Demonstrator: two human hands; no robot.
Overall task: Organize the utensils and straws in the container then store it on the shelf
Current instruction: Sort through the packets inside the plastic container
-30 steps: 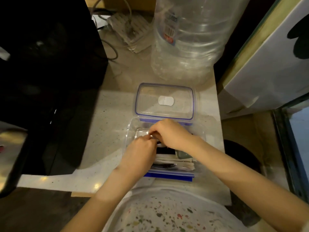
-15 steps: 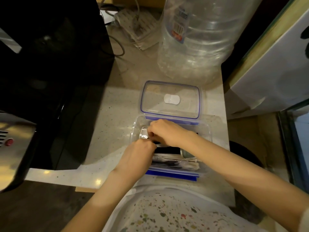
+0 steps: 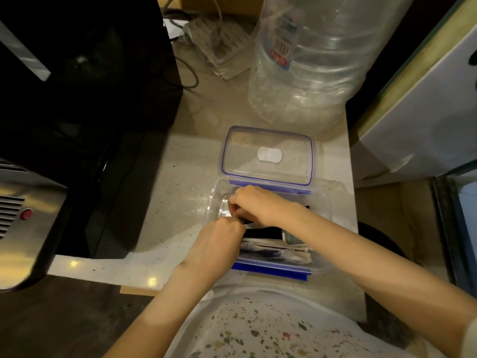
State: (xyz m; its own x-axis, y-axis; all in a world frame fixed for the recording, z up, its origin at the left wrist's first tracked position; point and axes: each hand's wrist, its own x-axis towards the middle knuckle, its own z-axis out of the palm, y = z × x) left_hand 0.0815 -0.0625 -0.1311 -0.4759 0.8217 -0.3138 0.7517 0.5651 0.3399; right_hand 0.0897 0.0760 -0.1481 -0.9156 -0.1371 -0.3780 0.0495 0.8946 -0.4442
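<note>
Still the sorting step: both hands, left (image 3: 219,241) and right (image 3: 258,205), curl around dark utensils (image 3: 260,232) inside the container (image 3: 326,202); its lid (image 3: 268,155) lies just behind. Next probably laying them flat.

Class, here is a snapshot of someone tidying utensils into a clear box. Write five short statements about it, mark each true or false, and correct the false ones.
1. The lid is snapped shut on the container. False: it lies off the container, on the counter just behind it.
2. Both hands are inside the container. True: the left hand and right hand meet at its left end.
3. A large clear water bottle stands behind the lid. True.
4. The container is empty. False: wrapped utensils lie along its near side.
5. The container already sits on a shelf. False: it rests on the speckled counter.
</note>
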